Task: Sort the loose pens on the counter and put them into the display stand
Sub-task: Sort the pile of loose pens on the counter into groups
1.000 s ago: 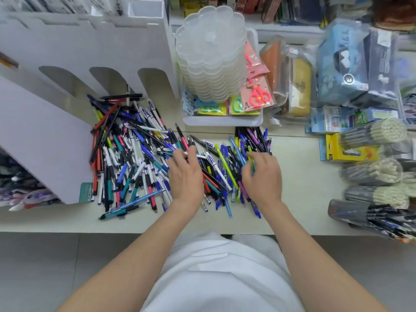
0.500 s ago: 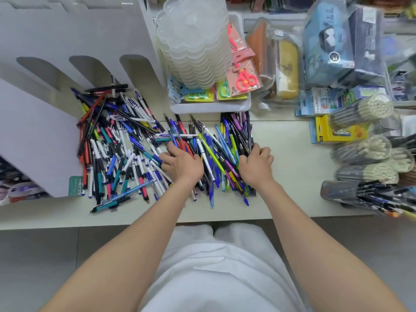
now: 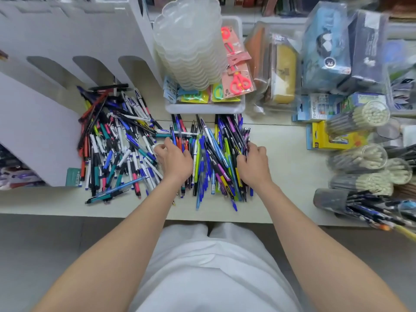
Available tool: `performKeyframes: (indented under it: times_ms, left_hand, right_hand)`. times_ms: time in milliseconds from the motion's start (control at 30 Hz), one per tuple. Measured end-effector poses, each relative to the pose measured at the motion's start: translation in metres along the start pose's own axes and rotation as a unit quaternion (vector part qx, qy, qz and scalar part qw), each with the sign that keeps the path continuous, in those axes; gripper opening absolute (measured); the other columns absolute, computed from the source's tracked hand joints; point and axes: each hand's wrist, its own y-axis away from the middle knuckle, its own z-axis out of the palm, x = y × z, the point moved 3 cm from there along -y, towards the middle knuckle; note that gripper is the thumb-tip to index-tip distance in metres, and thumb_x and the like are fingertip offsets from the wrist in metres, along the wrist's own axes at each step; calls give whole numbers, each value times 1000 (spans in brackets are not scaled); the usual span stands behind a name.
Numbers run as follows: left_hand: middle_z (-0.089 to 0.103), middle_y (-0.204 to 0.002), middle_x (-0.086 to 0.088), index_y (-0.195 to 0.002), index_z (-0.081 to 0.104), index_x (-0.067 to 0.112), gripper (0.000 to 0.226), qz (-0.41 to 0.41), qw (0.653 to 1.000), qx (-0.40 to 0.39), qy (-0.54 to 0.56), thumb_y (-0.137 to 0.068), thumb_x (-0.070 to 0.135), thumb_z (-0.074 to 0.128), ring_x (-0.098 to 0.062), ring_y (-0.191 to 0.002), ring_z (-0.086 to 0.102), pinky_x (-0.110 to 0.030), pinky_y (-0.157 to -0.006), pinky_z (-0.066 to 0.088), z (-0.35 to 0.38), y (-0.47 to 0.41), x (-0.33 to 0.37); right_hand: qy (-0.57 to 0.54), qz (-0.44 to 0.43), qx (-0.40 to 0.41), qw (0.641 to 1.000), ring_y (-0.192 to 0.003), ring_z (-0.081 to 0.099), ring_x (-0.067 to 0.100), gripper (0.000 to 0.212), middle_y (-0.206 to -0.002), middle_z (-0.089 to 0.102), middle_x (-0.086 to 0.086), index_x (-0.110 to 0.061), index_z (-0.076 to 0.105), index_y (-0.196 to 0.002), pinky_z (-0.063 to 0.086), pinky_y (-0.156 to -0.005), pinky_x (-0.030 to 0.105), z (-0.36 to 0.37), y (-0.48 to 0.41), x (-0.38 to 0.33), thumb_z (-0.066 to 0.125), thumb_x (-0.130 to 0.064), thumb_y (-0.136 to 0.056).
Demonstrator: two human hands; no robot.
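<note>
A second ago both hands lay spread flat on the heap of mixed-colour plastic pens point(image 3: 213, 158). Since then the left hand point(image 3: 176, 162) and right hand point(image 3: 254, 164) have curled their fingers into it, the right one now at the heap's right edge. The pens between them, crisscrossed before, lie closer to parallel in a tighter bunch.

I see pens point(image 3: 117, 154) blue, red, green, yellow, purple, black. Display stand point(image 3: 67, 30) white. Scissors point(image 3: 239, 81) pink-red. Counter point(image 3: 288, 158) cream. Box point(image 3: 324, 140) yellow.
</note>
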Motion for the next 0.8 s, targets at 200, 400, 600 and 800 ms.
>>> performKeyframes:
  times_ms: [200, 400, 600, 800]
  left_hand:
    - [36, -147, -12, -156, 35, 10, 68, -20, 1000, 3, 19, -94, 5, 65, -35, -121, 57, -53, -107, 53, 0, -8, 2]
    - [37, -154, -14, -158, 37, 10, 62, -25, 998, 51, 11, -100, 0, 56, -32, -122, 59, -43, -102, 54, -7, -14, 7]
    - [33, -152, -19, -158, 34, 12, 66, -14, 998, 42, -45, -98, -1, 60, -40, -119, 58, -54, -97, 56, -13, -33, 17]
    - [40, -141, -19, -146, 45, 7, 76, 122, 965, 58, -227, -80, -13, 76, -37, -114, 58, -50, -94, 57, -31, -57, 30]
  right_hand:
    - [-4, -25, 41, 999, -119, 55, 35, 49, -134, 50, 16, -8, 51, -145, 48, -104, 45, -22, -19, -2, 51, -12, -97]
    - [112, 67, -57, 990, -91, 55, 37, 28, -103, 56, 17, -4, 49, -113, 46, -71, 36, -42, -44, 1, 64, -7, -89]
    - [110, 39, 1, 993, -72, 53, 34, 17, -72, 49, 9, -11, 49, -76, 35, -51, 32, -49, -46, -1, 57, -1, -86]
    - [22, -34, 102, 994, -85, 68, 24, 23, -89, 72, 4, -17, 65, -122, 49, -69, 34, -56, -42, -25, 60, -17, -100]
